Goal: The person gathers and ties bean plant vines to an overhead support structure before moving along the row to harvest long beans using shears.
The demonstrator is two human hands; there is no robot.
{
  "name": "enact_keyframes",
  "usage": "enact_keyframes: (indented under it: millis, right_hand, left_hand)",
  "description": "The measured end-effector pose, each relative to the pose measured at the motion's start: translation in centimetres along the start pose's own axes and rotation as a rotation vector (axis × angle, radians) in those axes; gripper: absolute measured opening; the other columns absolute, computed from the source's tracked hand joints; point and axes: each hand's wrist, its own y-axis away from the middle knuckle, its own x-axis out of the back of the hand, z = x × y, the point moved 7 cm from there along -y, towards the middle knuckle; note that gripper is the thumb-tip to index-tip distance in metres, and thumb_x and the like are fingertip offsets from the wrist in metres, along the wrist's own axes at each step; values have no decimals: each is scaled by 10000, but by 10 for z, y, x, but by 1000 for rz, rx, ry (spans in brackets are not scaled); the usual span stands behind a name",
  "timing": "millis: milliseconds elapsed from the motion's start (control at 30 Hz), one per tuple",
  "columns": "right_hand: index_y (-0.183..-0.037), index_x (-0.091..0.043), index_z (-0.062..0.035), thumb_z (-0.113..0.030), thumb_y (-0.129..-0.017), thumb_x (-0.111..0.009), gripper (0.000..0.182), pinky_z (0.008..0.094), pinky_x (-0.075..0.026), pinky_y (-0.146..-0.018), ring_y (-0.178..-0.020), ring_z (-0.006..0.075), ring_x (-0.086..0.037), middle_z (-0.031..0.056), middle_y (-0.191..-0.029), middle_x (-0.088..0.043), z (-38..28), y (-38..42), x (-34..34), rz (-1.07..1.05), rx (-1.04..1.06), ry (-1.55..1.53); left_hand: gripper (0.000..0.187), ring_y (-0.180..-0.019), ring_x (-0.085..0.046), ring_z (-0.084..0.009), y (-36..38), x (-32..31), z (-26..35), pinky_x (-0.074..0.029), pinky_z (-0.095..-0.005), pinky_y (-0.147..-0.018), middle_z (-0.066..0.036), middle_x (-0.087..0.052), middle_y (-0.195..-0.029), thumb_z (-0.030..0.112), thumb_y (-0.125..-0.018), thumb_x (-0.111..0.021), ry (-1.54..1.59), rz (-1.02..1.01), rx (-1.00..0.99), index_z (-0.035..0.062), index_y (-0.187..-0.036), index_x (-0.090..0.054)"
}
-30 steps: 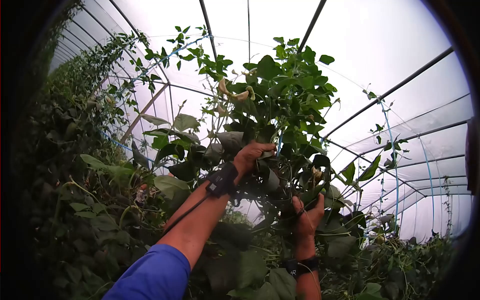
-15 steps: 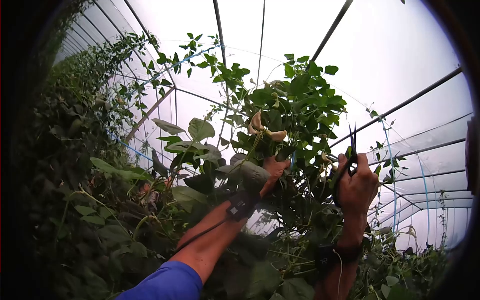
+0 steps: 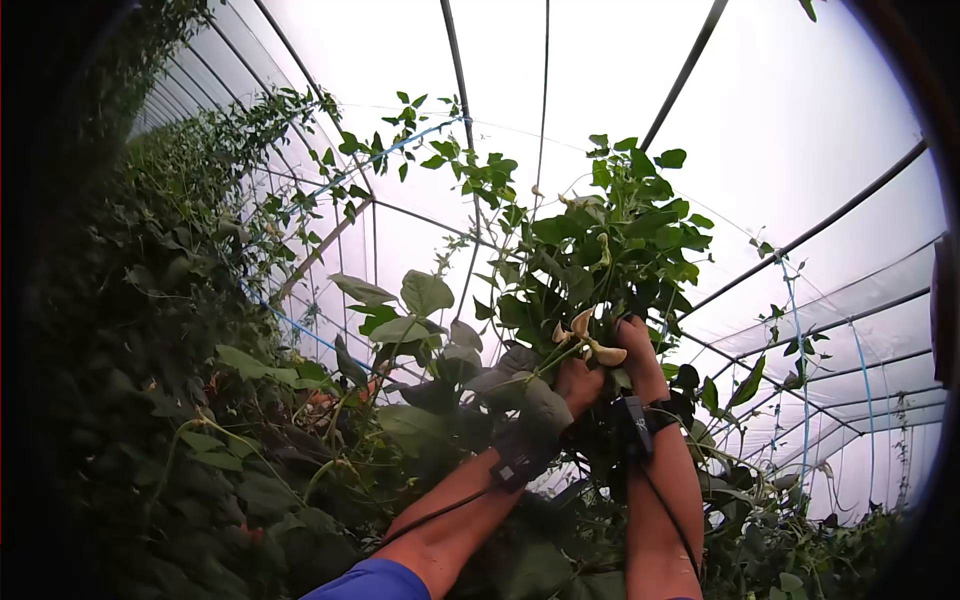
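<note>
In the head view my left hand is closed among the stems of a leafy bean vine, its fingers partly covered by leaves. Pale, curved bean pods hang on a stalk just above it. My right hand has its fingers curled, close beside the left and deep in the same foliage. A dark bit at its fingers is all that shows of the scissors; the blades are hidden by leaves. Both wrists wear dark bands with a small box and a cable.
Dense vines fill the left side. Blue strings hang at the right, and another blue string slants across the upper left. Metal tubes carry the white plastic cover overhead. Low foliage lies at the bottom right.
My right hand has moved left with the scissors, from beside the vine into its leaves next to my left hand. The blades have gone from sight. The whole view has shifted slightly.
</note>
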Motion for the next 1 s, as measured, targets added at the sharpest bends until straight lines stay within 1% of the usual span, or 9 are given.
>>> enact_keyframes:
  millis: [333, 433, 500, 567, 700, 767, 833, 900, 1000]
  right_hand:
    - [-913, -606, 35, -125, -853, -541, 182, 411, -539, -625, -672, 288, -614, 154, -815, -605, 60, -40, -3, -182, -89, -896]
    - [-897, -616, 26, -133, -852, -543, 181, 398, -540, -627, -680, 279, -620, 143, -813, -622, 71, -29, 3, -237, -45, -855]
    - [-882, -630, -7, -170, -847, -562, 181, 378, -527, -595, -661, 264, -623, 117, -772, -630, 142, -80, 5, -262, -48, -909]
    - [-865, -635, -44, -230, -845, -581, 195, 360, -508, -567, -619, 242, -611, 86, -726, -624, 115, -61, 30, 108, 445, 334]
    - [-864, -634, -56, -260, -844, -581, 212, 345, -495, -555, -594, 232, -599, 74, -711, -619, 107, 2, 32, 61, 135, -188]
    - [-864, -633, -64, -280, -844, -582, 223, 335, -487, -548, -578, 226, -591, 65, -700, -616, 105, 63, 19, 28, -93, -538]
    - [-853, -624, -57, -265, -859, -555, 220, 301, -480, -559, -589, 202, -581, 54, -721, -615, 99, 143, 8, 91, -274, -608]
    - [-878, -618, -53, -281, -880, -517, 250, 299, -479, -575, -623, 196, -583, 52, -753, -613, 98, 160, 4, 31, -185, -751]
    - [-940, -601, -46, -336, -917, -432, 337, 313, -483, -614, -700, 192, -584, 50, -824, -608, 40, 167, 13, 94, 231, -376]
  left_hand:
    - [514, -1046, -549, -360, 13, -37, -84, -429, -452, -885, -191, -581, -1131, 325, -702, -676, -101, -138, -97, 68, -1136, -578]
    - [746, -1155, -474, -361, 27, -26, -36, -358, -455, -962, -188, -522, -1236, 356, -599, -726, -339, -366, 135, 58, -1247, -506]
    - [325, -794, -607, -286, 30, -18, -50, -468, -399, -685, -149, -623, -878, 299, -862, -568, -361, -142, -174, 52, -1073, -573]
    - [292, -797, -615, -357, 34, -15, -56, -470, -441, -668, -192, -628, -914, 246, -815, -572, -526, -52, -124, 55, -1035, -568]
    - [265, -656, -604, -412, 62, -18, 0, -484, -464, -592, -213, -622, -839, 168, -786, -551, -800, -476, -514, 49, -1021, -576]
    - [279, -700, -612, -371, 97, 21, 34, -502, -412, -631, -186, -607, -929, 130, -803, -559, -370, -358, 100, 66, -1072, -593]
    - [353, -852, -609, -352, 148, 32, 4, -492, -397, -764, -170, -599, -1024, 101, -804, -578, -247, -198, -392, 58, -1154, -584]
    - [407, -1006, -563, -361, 149, 28, 18, -440, -434, -889, -167, -608, -1042, 69, -760, -614, -228, -541, -104, 22, -1163, -575]
    - [507, -1084, -520, -401, 140, 27, 54, -421, -461, -920, -174, -595, -1063, 84, -666, -687, -326, -397, -509, 5, -1153, -573]
